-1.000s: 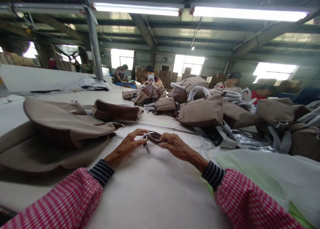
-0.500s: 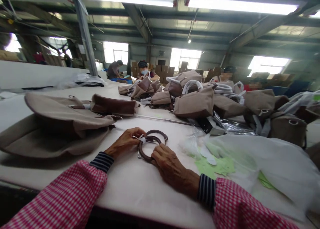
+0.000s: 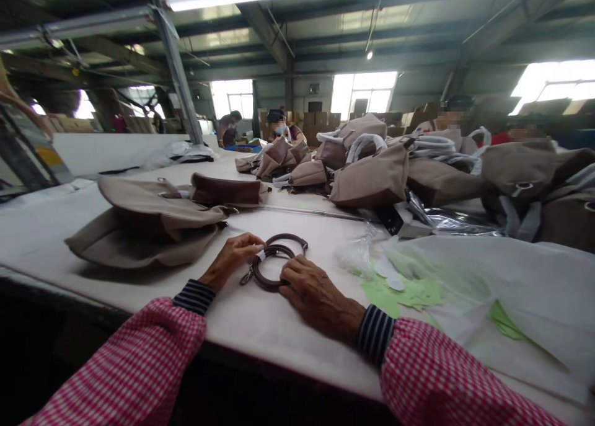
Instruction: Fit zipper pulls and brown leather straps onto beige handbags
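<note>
A coiled dark brown strap with a metal clasp lies on the white table in front of me. My left hand pinches the coil's left side where a white band wraps it. Over the coil's near right edge rests my right hand, fingers curled down on the strap. Both sleeves are red-checked with striped cuffs.
A flat beige bag lies to the left of my hands. Several beige bags are piled at the back and right. Clear plastic wrap and green paper slips lie to the right. Other people work far behind the table.
The strap was held up between both hands as a narrow loop; it now lies flat on the table as a round coil, with both hands lowered onto it.
</note>
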Action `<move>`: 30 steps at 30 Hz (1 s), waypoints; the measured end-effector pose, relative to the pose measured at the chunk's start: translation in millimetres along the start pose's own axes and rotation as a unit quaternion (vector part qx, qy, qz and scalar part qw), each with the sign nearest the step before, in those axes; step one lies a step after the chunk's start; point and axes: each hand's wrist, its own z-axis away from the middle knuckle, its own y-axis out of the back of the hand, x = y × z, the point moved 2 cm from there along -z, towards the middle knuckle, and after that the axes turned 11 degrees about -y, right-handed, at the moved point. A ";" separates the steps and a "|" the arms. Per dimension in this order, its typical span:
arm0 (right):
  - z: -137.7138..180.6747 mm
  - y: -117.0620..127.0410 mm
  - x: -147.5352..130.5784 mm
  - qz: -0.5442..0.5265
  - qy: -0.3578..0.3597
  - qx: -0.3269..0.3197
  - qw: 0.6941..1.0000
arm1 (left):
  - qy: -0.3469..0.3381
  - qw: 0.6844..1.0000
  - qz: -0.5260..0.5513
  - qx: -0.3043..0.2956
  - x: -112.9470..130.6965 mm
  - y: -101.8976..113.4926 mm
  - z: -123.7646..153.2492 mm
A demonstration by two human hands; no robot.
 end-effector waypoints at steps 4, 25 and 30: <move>-6.2 1.4 5.0 -0.041 -0.018 0.005 0.999 | -0.044 0.992 -0.118 -0.003 -4.4 -7.7 -3.5; -88.0 -19.0 16.3 0.178 -0.089 -0.097 0.975 | -0.049 0.976 -0.213 0.010 -20.7 -11.3 -20.5; -89.5 -18.0 13.8 0.197 -0.072 -0.113 0.971 | -0.035 0.977 -0.213 0.001 -20.2 -12.4 -19.9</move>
